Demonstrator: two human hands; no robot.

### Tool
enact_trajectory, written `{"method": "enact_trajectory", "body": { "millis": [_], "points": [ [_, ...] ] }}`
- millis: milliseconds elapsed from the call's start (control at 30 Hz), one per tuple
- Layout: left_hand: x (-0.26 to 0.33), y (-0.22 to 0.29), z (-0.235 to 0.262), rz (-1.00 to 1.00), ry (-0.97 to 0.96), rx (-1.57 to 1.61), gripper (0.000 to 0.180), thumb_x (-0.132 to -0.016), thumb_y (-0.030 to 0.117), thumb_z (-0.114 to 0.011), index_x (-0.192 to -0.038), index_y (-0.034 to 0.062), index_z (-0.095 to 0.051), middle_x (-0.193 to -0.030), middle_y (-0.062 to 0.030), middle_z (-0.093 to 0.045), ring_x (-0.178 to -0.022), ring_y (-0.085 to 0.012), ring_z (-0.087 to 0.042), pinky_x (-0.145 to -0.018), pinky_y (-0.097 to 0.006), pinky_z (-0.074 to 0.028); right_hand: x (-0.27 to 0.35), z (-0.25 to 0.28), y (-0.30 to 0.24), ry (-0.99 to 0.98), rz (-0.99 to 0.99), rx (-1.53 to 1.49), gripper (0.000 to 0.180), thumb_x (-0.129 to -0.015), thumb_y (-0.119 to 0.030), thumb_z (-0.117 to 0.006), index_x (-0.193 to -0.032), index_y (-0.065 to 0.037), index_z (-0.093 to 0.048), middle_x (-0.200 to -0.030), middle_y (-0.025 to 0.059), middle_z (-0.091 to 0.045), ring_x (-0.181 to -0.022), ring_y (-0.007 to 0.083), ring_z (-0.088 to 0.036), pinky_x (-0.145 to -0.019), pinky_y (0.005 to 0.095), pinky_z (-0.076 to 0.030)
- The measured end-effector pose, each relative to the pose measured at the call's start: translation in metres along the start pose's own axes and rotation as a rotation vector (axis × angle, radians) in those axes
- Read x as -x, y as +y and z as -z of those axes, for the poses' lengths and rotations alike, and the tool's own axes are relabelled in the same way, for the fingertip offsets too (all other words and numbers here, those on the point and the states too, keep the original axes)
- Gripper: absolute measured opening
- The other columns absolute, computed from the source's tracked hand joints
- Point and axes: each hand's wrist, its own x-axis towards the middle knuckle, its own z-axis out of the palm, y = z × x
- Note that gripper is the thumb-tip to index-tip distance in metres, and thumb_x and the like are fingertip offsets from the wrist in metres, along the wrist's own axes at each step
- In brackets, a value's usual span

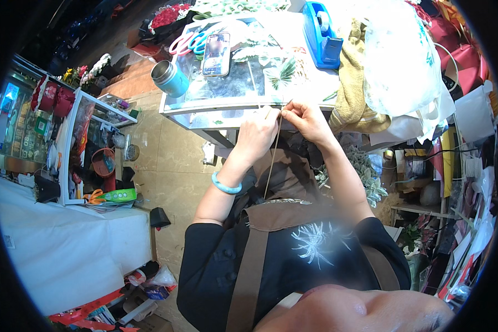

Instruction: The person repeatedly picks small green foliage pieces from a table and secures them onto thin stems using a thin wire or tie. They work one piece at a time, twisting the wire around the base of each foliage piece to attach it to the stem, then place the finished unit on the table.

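Over the near edge of the glass-topped table (205,113), my two hands meet at the upper end of a thin brown stick (271,163). The stick hangs down toward my brown apron (279,217). My left hand (258,131) is closed, its fingertips pinching at the stick's top. A light blue bangle (227,183) circles that wrist. Thumb and fingers of my right hand (311,123) pinch the same spot from the other side. Something small and pale shows between the fingertips, too small to name. Green leaves (282,73) lie on the table just beyond my hands.
On the table are a phone (216,54), scissors with pink handles (182,44), a blue tumbler (170,79), a blue tape dispenser (322,39), a mustard towel (351,77) and a clear plastic bag (398,61). A white-covered surface (66,232) and orange-handled scissors (94,196) are at left.
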Motion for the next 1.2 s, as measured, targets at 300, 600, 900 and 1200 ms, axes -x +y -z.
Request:
{"method": "enact_trajectory", "body": {
  "millis": [300,600,900,1200],
  "points": [
    [0.015,-0.011,-0.014,0.103,0.244,0.220,0.011,-0.077,0.005,-0.061,-0.088,0.0031,-0.060,-0.080,-0.0094,-0.060,-0.063,-0.0228,-0.059,-0.059,-0.030,-0.048,0.002,0.002,-0.007,-0.057,-0.019,-0.159,0.010,-0.086,-0.010,-0.057,-0.085,0.000,-0.057,-0.062,-0.0060,-0.048,-0.054,0.0004,-0.039,-0.047,0.0174,-0.032],
    [0.038,0.005,-0.029,0.756,0.265,1.287,0.022,-0.089,0.021,-0.057,-0.088,0.0006,-0.066,-0.077,-0.0047,-0.065,-0.065,-0.0084,-0.058,-0.063,-0.021,-0.046,0.003,-0.007,-0.006,-0.055,0.016,-0.126,0.013,-0.087,-0.010,-0.057,-0.086,0.003,-0.057,-0.068,-0.0018,-0.054,-0.059,0.0023,-0.047,-0.053,0.0180,-0.039],
    [0.026,0.005,-0.026,0.706,0.288,1.214,0.020,-0.089,0.017,-0.056,-0.088,-0.0004,-0.064,-0.072,-0.0024,-0.063,-0.059,-0.0062,-0.055,-0.056,-0.018,-0.044,0.005,-0.021,-0.005,0.006,0.136,-0.148,0.012,-0.086,-0.005,-0.056,-0.088,0.007,-0.058,-0.074,0.0058,-0.061,-0.068,0.0084,-0.057,-0.062,0.0235,-0.049],
    [0.015,0.014,-0.011,0.429,0.271,0.330,0.010,-0.081,0.010,-0.060,-0.086,0.0004,-0.060,-0.068,-0.0093,-0.058,-0.056,-0.0157,-0.055,-0.055,-0.027,-0.044,0.006,-0.020,-0.007,0.075,0.147,0.163,0.011,-0.082,-0.006,-0.058,-0.086,0.003,-0.061,-0.070,0.0111,-0.063,-0.061,0.0119,-0.058,-0.059,0.0245,-0.046]
  ]
}}
